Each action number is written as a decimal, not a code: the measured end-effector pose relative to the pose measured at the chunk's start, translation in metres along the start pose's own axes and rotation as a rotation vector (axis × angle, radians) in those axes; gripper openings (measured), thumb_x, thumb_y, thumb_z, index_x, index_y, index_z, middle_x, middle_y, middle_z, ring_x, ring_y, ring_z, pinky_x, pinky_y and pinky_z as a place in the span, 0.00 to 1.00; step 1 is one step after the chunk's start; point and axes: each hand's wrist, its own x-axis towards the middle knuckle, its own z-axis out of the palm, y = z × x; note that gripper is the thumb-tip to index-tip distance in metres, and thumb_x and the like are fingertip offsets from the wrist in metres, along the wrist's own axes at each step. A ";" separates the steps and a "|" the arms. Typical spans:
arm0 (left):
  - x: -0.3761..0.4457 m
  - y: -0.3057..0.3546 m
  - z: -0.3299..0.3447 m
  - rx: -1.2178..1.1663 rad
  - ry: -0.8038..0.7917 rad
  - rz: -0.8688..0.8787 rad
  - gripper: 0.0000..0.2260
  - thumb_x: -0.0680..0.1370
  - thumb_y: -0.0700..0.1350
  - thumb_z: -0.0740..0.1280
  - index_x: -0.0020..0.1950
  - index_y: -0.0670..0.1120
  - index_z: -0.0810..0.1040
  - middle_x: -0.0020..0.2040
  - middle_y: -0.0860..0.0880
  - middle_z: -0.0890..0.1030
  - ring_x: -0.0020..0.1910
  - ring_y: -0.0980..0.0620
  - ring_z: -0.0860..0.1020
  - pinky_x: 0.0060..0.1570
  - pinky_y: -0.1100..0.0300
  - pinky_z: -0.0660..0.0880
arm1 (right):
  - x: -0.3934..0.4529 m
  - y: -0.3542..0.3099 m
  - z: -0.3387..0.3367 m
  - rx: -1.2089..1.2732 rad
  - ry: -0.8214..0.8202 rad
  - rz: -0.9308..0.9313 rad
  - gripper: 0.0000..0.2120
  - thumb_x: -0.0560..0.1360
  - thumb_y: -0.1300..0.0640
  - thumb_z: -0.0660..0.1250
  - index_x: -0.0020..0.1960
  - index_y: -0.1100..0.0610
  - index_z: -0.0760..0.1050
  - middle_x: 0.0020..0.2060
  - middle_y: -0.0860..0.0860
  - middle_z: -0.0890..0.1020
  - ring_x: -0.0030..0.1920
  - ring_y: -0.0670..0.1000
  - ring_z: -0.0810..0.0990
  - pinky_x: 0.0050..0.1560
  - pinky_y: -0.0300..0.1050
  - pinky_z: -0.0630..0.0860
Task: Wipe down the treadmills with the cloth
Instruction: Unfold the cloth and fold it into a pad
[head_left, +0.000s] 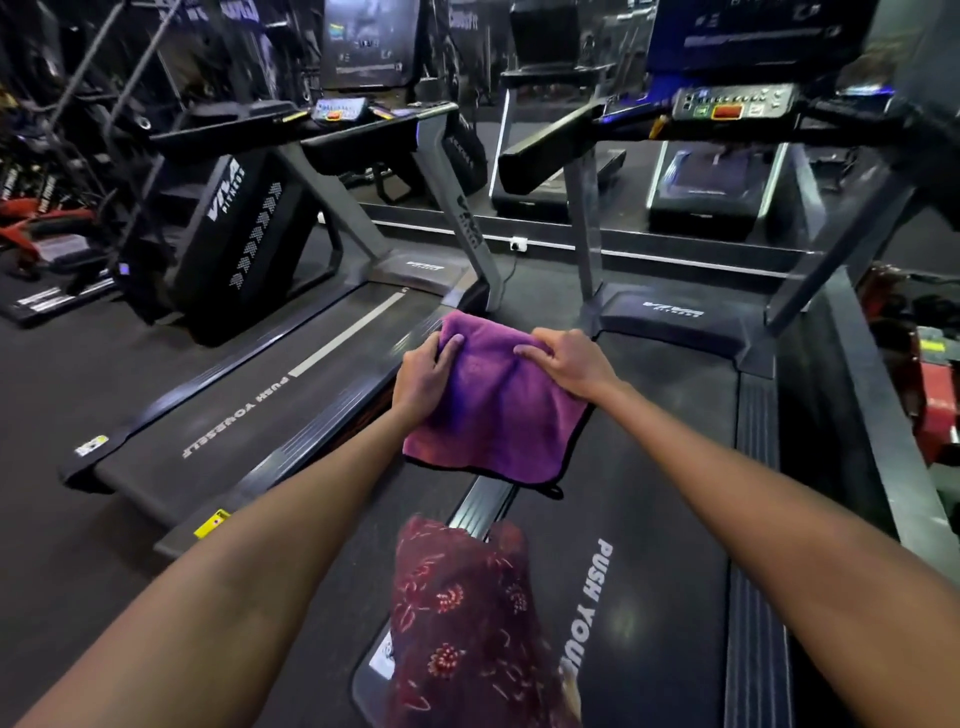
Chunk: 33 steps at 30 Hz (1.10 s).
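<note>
Two treadmills stood side by side on a dark gym floor, the near treadmill (670, 519) under the person and the far treadmill (270, 379) to its left. A purple cloth (493, 415) hung in the air above the gap between their belts, held up by its top edge. The left hand (423, 376) gripped the upper left corner with curled fingers and the right hand (571, 364) pinched the upper right.

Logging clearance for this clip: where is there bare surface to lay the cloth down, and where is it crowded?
Bare belt on the right treadmill, between the cloth and the right side rail. The left treadmill belt is also bare around its white stripe. Crowded: the gap between the machines, where the left hand and right hand grip the cloth above the patterned garment.
</note>
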 end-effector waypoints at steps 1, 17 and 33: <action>0.014 -0.002 0.011 0.003 0.002 0.002 0.17 0.80 0.52 0.60 0.40 0.40 0.71 0.38 0.37 0.79 0.42 0.37 0.76 0.43 0.47 0.69 | 0.011 0.013 0.000 0.000 0.009 0.003 0.18 0.76 0.43 0.62 0.34 0.53 0.64 0.30 0.52 0.74 0.33 0.52 0.71 0.35 0.45 0.62; 0.252 0.118 0.068 -0.047 -0.001 -0.129 0.23 0.78 0.57 0.62 0.32 0.40 0.65 0.29 0.43 0.73 0.33 0.42 0.72 0.36 0.50 0.67 | 0.224 0.105 -0.147 -0.074 -0.126 0.121 0.19 0.77 0.42 0.60 0.45 0.59 0.75 0.41 0.60 0.82 0.45 0.62 0.79 0.42 0.51 0.71; 0.376 0.175 0.125 -0.141 0.025 -0.266 0.07 0.74 0.42 0.69 0.45 0.38 0.79 0.40 0.44 0.80 0.40 0.53 0.74 0.40 0.60 0.68 | 0.361 0.192 -0.225 -0.128 -0.255 0.059 0.18 0.77 0.43 0.61 0.33 0.51 0.64 0.40 0.58 0.80 0.44 0.60 0.78 0.43 0.50 0.71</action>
